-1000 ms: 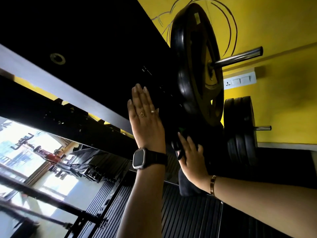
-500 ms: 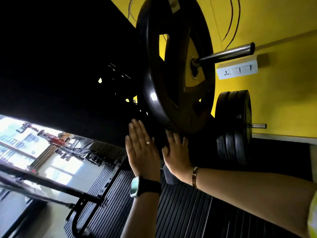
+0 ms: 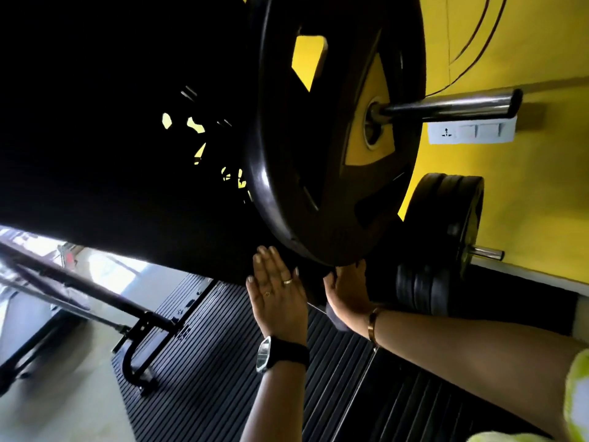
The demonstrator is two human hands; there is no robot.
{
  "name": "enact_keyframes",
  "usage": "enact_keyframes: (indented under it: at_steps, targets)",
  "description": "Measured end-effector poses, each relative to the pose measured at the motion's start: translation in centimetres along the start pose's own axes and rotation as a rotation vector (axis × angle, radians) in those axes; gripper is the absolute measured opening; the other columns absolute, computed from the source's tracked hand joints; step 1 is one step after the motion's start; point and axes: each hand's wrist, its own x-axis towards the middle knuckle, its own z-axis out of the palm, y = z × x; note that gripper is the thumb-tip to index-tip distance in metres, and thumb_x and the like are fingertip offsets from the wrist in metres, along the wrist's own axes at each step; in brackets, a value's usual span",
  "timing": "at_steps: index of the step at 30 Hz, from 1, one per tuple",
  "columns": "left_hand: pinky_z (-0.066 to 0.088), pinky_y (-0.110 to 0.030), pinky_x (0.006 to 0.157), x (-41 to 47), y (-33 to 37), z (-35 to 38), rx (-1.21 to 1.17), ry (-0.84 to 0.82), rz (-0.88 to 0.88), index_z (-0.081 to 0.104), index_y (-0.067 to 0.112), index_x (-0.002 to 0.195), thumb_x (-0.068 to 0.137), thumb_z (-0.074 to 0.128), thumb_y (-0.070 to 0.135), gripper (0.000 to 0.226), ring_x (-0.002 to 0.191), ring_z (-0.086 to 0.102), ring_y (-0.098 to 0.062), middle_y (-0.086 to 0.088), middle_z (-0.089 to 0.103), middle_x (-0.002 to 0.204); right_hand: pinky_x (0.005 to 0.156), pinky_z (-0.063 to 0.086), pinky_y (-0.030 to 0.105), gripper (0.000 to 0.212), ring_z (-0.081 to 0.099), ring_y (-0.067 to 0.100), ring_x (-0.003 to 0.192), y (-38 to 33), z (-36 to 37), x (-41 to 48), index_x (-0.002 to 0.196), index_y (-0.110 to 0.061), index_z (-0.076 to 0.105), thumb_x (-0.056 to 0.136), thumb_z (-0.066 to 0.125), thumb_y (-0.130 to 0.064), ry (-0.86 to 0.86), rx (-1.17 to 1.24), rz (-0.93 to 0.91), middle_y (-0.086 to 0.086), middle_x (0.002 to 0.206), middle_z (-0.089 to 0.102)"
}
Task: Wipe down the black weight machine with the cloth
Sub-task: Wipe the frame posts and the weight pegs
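While the fingers (image 3: 271, 263) of the left hand (image 3: 277, 291) lie straight and together, flat against the black weight machine (image 3: 220, 247), the right hand (image 3: 347, 295) just beside it presses a dark grey cloth (image 3: 334, 317) onto the same frame. Its fingertips vanish in shadow, so I cannot tell whether they curl. Directly above them hangs the rim of the large round black weight plate (image 3: 318, 161). The machine's dark body stretches up and leftward, so the right hand looks best placed to make the next stroke.
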Motion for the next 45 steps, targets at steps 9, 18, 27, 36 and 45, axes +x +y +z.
enact_keyframes:
  at_steps: [9, 18, 27, 36, 45]
  targets:
    - [-0.005, -0.039, 0.121, -0.9, 0.5, 1.4, -0.003, 0.030, 0.054, 0.003, -0.001, 0.153, 0.106, 0.018, 0.034, 0.060, 0.150, -0.005, -0.025, -0.019, 0.013, 0.158, 0.069, 0.057, 0.043, 0.103, 0.061, 0.042, 0.088, 3.5, 1.3, -2.4, 0.148, -0.021, 0.032, 0.060, 0.086, -0.018, -0.192, -0.444, -0.151, 0.021, 0.133, 0.054]
    - [-0.008, -0.038, 0.120, -1.3, 1.4, 1.0, -0.073, -0.025, -0.004, -0.003, -0.003, 0.152, 0.104, 0.017, 0.029, 0.061, 0.149, -0.008, -0.028, -0.022, -0.005, 0.160, 0.102, 0.032, 0.038, 0.056, 0.049, 0.042, 0.114, 1.8, 0.4, 0.6, 0.126, -0.001, 0.055, 0.078, 0.034, -0.020, 0.014, -0.135, -0.122, 0.023, 0.128, 0.053]
    - [-0.002, -0.036, 0.120, -2.1, 3.7, 3.9, -0.015, 0.110, -0.039, 0.007, 0.001, 0.154, 0.100, 0.028, 0.033, 0.065, 0.150, -0.002, -0.024, -0.016, -0.001, 0.162, 0.078, 0.053, 0.053, 0.073, 0.039, 0.034, 0.108, 9.7, 2.1, 1.6, 0.144, -0.027, 0.017, 0.077, 0.044, -0.039, 0.023, -0.417, -0.590, 0.012, 0.133, 0.035]
    - [-0.001, -0.037, 0.119, -2.1, 5.9, 6.5, 0.117, 0.319, -0.204, 0.015, -0.001, 0.152, 0.102, 0.027, 0.027, 0.059, 0.144, 0.017, -0.025, -0.017, 0.022, 0.157, 0.094, 0.035, 0.042, 0.061, 0.040, 0.033, 0.109, 10.4, 7.1, 3.7, 0.144, -0.024, 0.030, 0.084, 0.032, -0.034, 0.389, 0.123, -0.532, 0.019, 0.145, 0.042]
    - [-0.001, -0.041, 0.119, -2.3, 6.1, 7.2, 0.231, 0.385, -0.161, 0.019, -0.006, 0.150, 0.099, 0.031, 0.028, 0.062, 0.148, 0.016, -0.033, -0.025, 0.020, 0.157, 0.083, 0.043, 0.051, 0.075, 0.034, 0.032, 0.113, 14.2, 8.3, 6.5, 0.145, -0.033, 0.028, 0.071, 0.039, -0.035, 0.552, 0.045, -0.769, 0.000, 0.149, 0.027]
